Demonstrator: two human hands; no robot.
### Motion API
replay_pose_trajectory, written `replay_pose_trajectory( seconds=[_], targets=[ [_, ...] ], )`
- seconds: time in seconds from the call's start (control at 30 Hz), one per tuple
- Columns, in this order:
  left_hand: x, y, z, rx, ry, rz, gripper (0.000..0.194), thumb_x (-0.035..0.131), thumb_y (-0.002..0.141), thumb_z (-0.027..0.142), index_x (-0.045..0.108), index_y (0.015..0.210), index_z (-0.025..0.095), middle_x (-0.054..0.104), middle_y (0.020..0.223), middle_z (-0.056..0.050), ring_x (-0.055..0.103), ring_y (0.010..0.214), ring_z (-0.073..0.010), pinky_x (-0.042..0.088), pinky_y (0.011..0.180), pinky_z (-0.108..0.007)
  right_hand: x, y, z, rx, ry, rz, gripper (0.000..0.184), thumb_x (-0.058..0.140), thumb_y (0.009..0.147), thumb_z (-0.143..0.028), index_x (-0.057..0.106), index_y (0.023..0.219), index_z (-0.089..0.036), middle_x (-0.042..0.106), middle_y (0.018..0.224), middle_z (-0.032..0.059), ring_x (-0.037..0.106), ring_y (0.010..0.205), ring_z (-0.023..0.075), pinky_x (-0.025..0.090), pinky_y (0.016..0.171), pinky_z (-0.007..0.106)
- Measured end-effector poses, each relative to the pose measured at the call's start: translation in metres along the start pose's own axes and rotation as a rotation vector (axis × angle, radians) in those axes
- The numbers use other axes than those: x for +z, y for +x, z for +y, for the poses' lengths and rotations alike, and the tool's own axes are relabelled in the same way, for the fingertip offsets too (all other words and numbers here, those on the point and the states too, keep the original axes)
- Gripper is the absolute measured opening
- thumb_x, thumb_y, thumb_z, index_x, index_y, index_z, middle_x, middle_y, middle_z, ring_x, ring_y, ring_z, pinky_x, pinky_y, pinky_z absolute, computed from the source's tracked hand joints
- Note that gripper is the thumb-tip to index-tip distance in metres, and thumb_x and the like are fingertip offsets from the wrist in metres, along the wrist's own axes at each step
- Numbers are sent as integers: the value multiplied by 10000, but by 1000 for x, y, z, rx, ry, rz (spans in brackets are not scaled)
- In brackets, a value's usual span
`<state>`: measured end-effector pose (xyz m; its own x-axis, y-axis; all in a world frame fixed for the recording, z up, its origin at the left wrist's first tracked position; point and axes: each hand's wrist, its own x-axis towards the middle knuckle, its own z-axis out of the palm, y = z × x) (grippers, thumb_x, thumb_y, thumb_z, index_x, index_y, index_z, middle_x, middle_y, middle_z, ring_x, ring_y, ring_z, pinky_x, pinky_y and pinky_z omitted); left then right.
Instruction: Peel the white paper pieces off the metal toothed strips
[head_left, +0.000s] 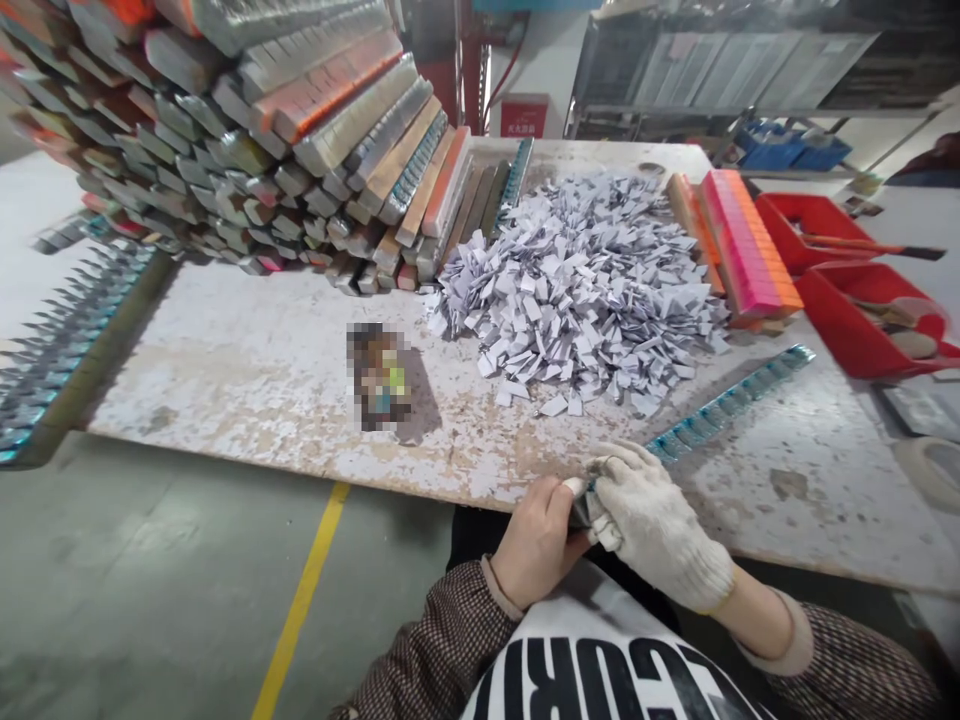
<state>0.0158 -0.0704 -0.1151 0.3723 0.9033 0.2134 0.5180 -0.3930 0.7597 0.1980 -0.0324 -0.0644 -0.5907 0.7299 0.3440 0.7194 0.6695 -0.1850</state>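
A long narrow bar lined with shiny blue foil pieces (731,402) runs slantwise over the table's front right edge. My left hand (536,545), bare apart from a white cover on one fingertip, is closed on its near end, where a dark grey part shows. In a white knitted glove, my right hand (649,520) is closed over the same bar just beside the left, fingertips against it. What lies between the fingers of the two hands is mostly hidden. Beyond the hands lies a big heap of small folded white paper pieces (585,290).
A tall stack of long bars (247,170) fills the back left. At the left edge stands a bar with raised foil pieces (67,340). Pink and orange bars (742,240) and red bins (862,320) are on the right. A blurred-out object (380,380) sits near the front.
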Motion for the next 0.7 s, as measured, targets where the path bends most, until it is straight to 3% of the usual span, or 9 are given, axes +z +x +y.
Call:
replay_pose_trajectory(
  seconds=[0.13,0.3,0.4,0.5,0.6,0.7],
  targets=[
    [-10,2,-2,-15,-27,-40,485,744,876,173,525,1309,185,621,1187,-122,630,1126,-306,580,964,-470,5,-5,7,-16,67,-8,100,548,949,-185,644,925,-181,667,1057,128,600,1201,349,468,1108,607],
    [-53,25,-5,-4,-147,-197,412,777,914,384,623,1248,197,690,1126,-88,683,1039,-252,574,923,-364,-8,-8,15,-9,218,79,133,610,980,-269,572,862,-219,669,1142,116,599,1248,317,542,1042,516],
    [-70,60,-6,-130,109,-106,318,648,1008,361,604,1274,192,688,1184,-106,661,1120,-277,535,986,-403,-18,-8,20,96,310,181,136,596,990,-280,577,862,-238,683,1137,110,632,1233,288,586,988,443],
    [-65,102,-8,-247,332,-98,322,629,992,253,576,1290,143,655,1261,-171,619,1207,-344,501,1025,-467,-22,-12,29,195,331,262,136,586,992,-300,610,864,-262,703,1077,100,674,1177,307,608,972,474],
    [-54,132,-14,-273,311,-108,297,661,901,114,611,1193,120,667,1217,-205,645,1166,-366,512,982,-464,-20,-23,41,289,366,329,120,565,994,-331,674,973,-283,709,1027,114,710,1074,339,651,864,512],
    [-54,140,-19,-285,207,-118,187,659,867,88,631,1042,148,711,1051,-146,700,1015,-318,533,917,-427,-20,-35,54,370,387,364,188,536,1006,-328,687,1109,-284,706,983,116,725,990,339,665,787,513]
  ],
)
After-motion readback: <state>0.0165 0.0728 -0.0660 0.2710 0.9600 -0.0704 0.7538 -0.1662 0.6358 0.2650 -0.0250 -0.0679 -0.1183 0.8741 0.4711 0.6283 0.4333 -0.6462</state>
